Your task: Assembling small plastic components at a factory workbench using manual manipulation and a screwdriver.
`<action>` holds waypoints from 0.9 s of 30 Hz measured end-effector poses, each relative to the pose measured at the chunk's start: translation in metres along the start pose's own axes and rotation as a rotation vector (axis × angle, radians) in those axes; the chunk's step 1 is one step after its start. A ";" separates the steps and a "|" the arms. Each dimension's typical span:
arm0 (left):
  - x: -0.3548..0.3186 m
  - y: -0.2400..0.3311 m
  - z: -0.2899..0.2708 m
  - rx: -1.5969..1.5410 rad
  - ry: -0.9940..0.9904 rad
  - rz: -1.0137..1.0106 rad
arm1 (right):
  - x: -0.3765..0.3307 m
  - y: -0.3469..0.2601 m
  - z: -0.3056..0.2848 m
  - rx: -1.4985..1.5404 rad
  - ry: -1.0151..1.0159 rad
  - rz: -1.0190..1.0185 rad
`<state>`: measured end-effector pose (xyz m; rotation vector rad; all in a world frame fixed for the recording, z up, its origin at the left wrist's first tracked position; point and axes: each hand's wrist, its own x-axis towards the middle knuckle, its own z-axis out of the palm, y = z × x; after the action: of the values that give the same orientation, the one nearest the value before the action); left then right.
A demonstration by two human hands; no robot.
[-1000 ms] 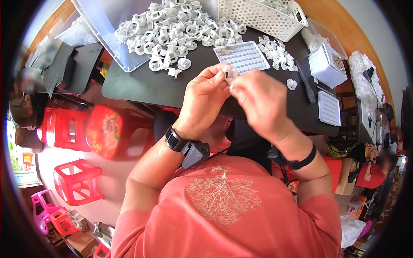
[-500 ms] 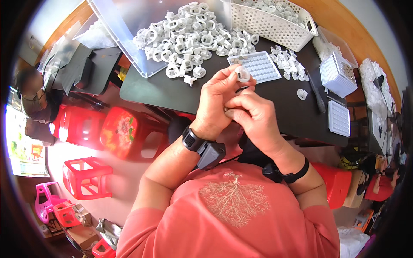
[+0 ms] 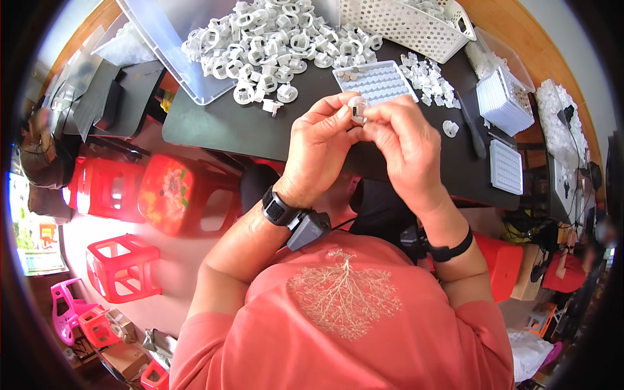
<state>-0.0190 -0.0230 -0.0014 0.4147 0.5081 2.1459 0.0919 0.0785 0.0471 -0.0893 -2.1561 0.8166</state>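
Note:
Between the thumb and fingers of my left hand [image 3: 320, 140] is a small whitish round plastic part [image 3: 357, 103] with a dark slot, raised over the near side of the black table. My right hand [image 3: 409, 143] is closed, its thumb and fingertips pinched together against that part's right side; whatever they grip is hidden. Just behind the hands lies a pale ribbed tray [image 3: 383, 78] with a few small round metal discs [image 3: 349, 75] at its left corner. A big heap of similar round plastic parts [image 3: 273, 49] covers the table behind and to the left.
Small clear plastic pieces [image 3: 429, 81] lie right of the tray, by a single round part [image 3: 450, 128]. Further right are a dark long-handled tool [image 3: 473, 130], stacked trays [image 3: 504, 101] and another tray [image 3: 506, 167]. A white perforated basket [image 3: 409, 29] and a clear bin [image 3: 214, 91] stand behind.
My right hand has come up and right, from below my left palm to the plastic part's side. My left hand still holds the part. The whole view has shifted slightly.

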 end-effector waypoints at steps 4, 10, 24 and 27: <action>-0.001 -0.002 0.001 0.066 -0.026 0.002 | 0.005 0.022 0.002 -0.088 0.030 -0.092; 0.000 -0.001 0.001 0.081 -0.019 0.000 | 0.007 0.021 0.004 -0.127 0.057 -0.196; 0.002 -0.002 0.003 0.098 0.004 0.007 | 0.007 0.023 0.001 -0.017 -0.032 -0.061; 0.001 -0.001 0.006 0.105 0.032 0.010 | 0.006 0.021 0.003 -0.064 -0.024 -0.008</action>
<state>-0.0156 -0.0202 0.0033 0.4423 0.6408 2.1446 0.0814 0.0960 0.0378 -0.1045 -2.2038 0.7480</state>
